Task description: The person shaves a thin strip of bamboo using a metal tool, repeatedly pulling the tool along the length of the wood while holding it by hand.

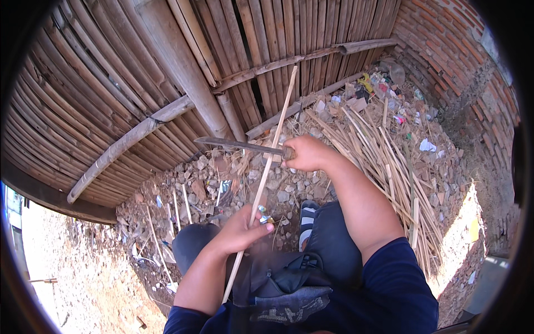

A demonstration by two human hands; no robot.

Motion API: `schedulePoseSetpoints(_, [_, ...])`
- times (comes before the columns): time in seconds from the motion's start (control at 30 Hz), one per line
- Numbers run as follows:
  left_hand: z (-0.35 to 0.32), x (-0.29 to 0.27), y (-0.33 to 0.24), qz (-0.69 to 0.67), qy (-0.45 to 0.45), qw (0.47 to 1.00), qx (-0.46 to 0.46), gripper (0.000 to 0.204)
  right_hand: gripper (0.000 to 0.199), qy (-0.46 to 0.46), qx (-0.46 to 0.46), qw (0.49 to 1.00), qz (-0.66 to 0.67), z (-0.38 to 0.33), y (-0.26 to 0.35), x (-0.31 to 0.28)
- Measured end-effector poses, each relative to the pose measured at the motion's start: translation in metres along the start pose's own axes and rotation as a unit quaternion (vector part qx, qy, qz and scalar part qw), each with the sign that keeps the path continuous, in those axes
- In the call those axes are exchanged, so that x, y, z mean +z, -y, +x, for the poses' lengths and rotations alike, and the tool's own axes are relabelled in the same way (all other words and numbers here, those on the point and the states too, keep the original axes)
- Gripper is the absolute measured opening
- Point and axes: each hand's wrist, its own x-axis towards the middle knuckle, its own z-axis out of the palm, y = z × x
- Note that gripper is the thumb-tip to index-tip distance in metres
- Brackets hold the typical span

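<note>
A long, pale bamboo strip (284,107) slants up and away from my lap. My left hand (243,229) grips it low down, with the thumb pointing to the right. In my right hand (307,152) is a machete (243,145), held by its short brown handle. Its dark blade points left and crosses the strip above my left hand; I cannot tell how deeply the edge touches the wood. The lower end of the strip passes beside my left forearm toward my body.
Many split bamboo strips (384,172) lie in a pile to my right. Rubble and litter (203,172) cover the ground. Ahead and left rises a bamboo slat wall (128,72) with a thick post (181,61); a brick wall (439,42) stands at far right. My sandalled foot (306,222) is below.
</note>
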Motion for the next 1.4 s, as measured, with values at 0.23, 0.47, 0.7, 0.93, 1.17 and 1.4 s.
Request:
schedulePoseSetpoints(0.23, [0.001,0.001,-0.002,0.052,-0.025,0.998,0.012,0.037,0.046,0.009,-0.001,1.000,-0.003,0.002,-0.003,0.002])
schedulePoseSetpoints(0.47, [0.001,0.003,-0.003,0.073,-0.035,0.996,0.024,0.038,0.046,0.011,0.000,1.000,-0.006,0.003,-0.003,0.003])
schedulePoseSetpoints(0.7, [0.000,0.001,-0.005,0.148,-0.043,0.988,0.007,0.049,0.046,0.017,-0.001,1.000,-0.015,0.002,-0.002,0.003])
schedulePoseSetpoints(0.93, [0.002,0.002,-0.002,0.137,-0.049,0.989,0.013,0.045,0.047,0.022,-0.003,1.000,-0.019,0.005,-0.005,0.005])
schedulePoseSetpoints(1.17, [0.001,0.006,-0.008,0.146,-0.057,0.988,0.016,0.042,0.049,0.012,-0.011,0.999,-0.030,0.007,-0.011,0.010])
schedulePoseSetpoints(1.4, [0.001,0.005,-0.008,0.150,-0.057,0.987,0.016,0.042,0.052,0.031,0.003,0.999,-0.030,0.005,-0.004,0.005])
